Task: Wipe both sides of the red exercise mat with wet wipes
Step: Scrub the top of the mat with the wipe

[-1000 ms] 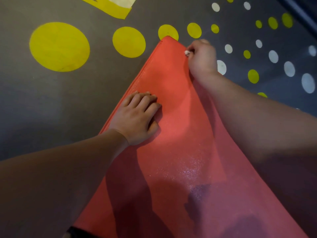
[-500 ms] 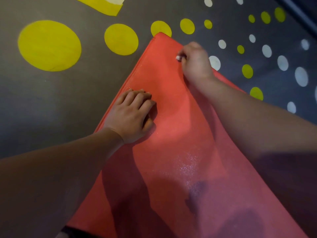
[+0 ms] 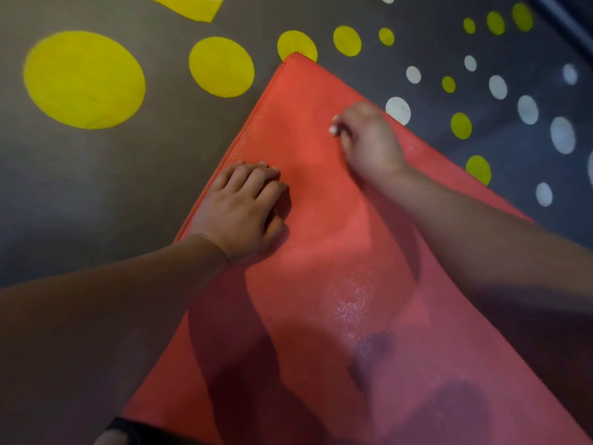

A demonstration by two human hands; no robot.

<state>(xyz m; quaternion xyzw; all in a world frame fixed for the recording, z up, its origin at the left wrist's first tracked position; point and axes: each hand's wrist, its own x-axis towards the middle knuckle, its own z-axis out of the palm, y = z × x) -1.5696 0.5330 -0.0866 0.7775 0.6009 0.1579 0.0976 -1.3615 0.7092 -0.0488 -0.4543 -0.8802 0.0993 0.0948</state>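
Observation:
The red exercise mat (image 3: pixel 308 149) lies on the floor and runs from the bottom of the view up to a far corner. A wet sheen shows on its middle. My left hand (image 3: pixel 240 210) rests flat on the mat near its left edge, fingers together and slightly bent. My right hand (image 3: pixel 369 139) is curled round a small white wet wipe (image 3: pixel 334 130), of which only a bit shows at the knuckles, and presses it on the mat near the right edge.
The floor (image 3: pixel 128 187) is dark grey with large yellow dots (image 3: pixel 84 79) at the left and smaller yellow and white dots (image 3: pixel 398 110) at the right. A yellow shape (image 3: pixel 189 6) lies at the top edge.
My right hand with the wipe has slid back along the mat from the far corner toward me. My left hand has stayed pressed on the mat.

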